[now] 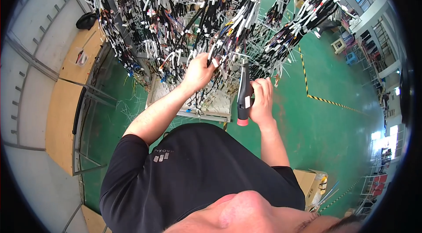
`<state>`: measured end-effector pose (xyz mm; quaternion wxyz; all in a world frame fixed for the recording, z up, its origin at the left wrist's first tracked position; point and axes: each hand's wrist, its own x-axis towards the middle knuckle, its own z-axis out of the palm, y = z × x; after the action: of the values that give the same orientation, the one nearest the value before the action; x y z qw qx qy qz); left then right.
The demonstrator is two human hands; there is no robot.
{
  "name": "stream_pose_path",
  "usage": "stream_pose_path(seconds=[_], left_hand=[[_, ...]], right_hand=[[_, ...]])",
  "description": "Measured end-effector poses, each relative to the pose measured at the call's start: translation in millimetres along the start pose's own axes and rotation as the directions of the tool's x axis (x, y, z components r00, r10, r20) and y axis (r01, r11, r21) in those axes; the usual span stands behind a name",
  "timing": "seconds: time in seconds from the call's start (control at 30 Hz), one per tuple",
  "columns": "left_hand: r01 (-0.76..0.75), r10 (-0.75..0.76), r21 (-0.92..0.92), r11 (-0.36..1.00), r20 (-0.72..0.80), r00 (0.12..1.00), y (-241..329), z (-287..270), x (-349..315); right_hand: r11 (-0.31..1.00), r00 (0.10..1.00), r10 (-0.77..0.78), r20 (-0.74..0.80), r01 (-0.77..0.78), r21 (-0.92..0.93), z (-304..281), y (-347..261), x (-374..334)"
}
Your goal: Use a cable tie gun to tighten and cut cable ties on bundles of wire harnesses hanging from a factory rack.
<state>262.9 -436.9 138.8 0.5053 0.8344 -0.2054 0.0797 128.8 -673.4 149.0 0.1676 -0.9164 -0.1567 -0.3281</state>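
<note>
My right hand is wrapped round a black cable tie gun with a red end cap. Its narrow nose points away from me, up against the hanging wires. To the left, my left hand is closed on part of a wire harness, its fingertips among the black and white cables. Red, yellow and blue strands show in that bundle. My fingers partly hide the wire they pinch. Thin white cable tie tails stick out around the tool's nose.
More wire harnesses hang in thick bunches across the far side. Below them is a pale tray. Wooden-topped benches line the left wall. An open cardboard box stands behind my right arm. Striped tape marks the green floor.
</note>
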Motion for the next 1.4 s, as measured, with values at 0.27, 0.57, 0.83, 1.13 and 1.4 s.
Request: stream_pose_path(seconds=[0.27, 0.57, 0.83, 1.13, 1.4], left_hand=[[0.42, -0.212, -0.629, 0.654, 0.381, 0.9, 5.0, -8.9, 2.3], [0.353, -0.237, -0.552, 0.756, 0.272, 0.933, 6.3, -5.7, -1.1], [0.399, -0.297, -0.544, 0.738, 0.27, 0.916, 6.4, -17.6, 21.6], [0.504, -0.32, -0.638, 0.582, 0.39, 0.863, 8.3, -41.6, 31.3], [0.491, -0.322, -0.677, 0.549, 0.372, 0.871, 19.2, -54.3, 43.0]], right_hand=[[0.999, 0.999, -0.037, 0.03, 0.036, 0.005, 15.3, -10.0, 6.5], [0.916, 0.992, 0.129, -0.013, -0.114, 0.384, 21.1, 0.2, 5.6], [0.066, 0.97, 0.097, 0.223, -0.23, 0.971, 35.1, 8.3, 70.2], [0.395, 0.942, 0.005, 0.336, -0.31, 0.865, 49.3, 20.2, 98.6], [0.063, 0.92, 0.062, 0.386, -0.39, 0.919, 64.0, 8.7, 100.1]])
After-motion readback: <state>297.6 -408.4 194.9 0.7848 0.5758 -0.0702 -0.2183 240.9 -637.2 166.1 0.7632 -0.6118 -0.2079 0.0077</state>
